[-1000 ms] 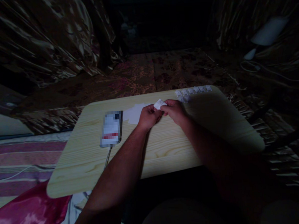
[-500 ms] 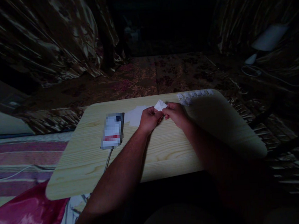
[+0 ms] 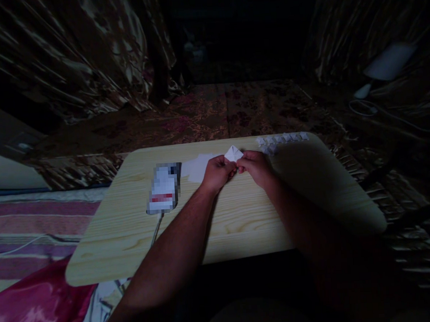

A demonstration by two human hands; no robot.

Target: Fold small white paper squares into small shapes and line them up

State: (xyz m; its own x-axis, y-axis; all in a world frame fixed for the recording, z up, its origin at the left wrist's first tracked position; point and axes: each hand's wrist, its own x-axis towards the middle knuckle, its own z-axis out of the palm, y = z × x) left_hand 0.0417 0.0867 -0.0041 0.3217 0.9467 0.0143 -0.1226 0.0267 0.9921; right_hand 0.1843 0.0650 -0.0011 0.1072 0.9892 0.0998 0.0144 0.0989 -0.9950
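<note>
A small white folded paper [image 3: 234,153], with crease lines meeting near its middle and a corner pointing away from me, is held above the far half of the table. My left hand [image 3: 217,173] pinches its lower left edge, fingers closed. On the lower right, my right hand [image 3: 255,166] grips it between thumb and fingers. Loose white paper sheets [image 3: 197,167] lie on the table just left of my left hand. Beyond my right hand, several small folded white paper pieces [image 3: 284,138] stand in a row, with a few more [image 3: 269,150] in front of them.
The pale wooden table [image 3: 247,226] has rounded corners. A phone [image 3: 164,187] with a cable [image 3: 156,229] lies on its left side. Left of the table are a striped cover [image 3: 30,214] and a shiny pink cloth [image 3: 38,305]. A lamp [image 3: 390,63] stands far right.
Both hands keep hold of the folded paper, its top corner tilted slightly differently. The whole view has shifted a little; the things on the table lie as before.
</note>
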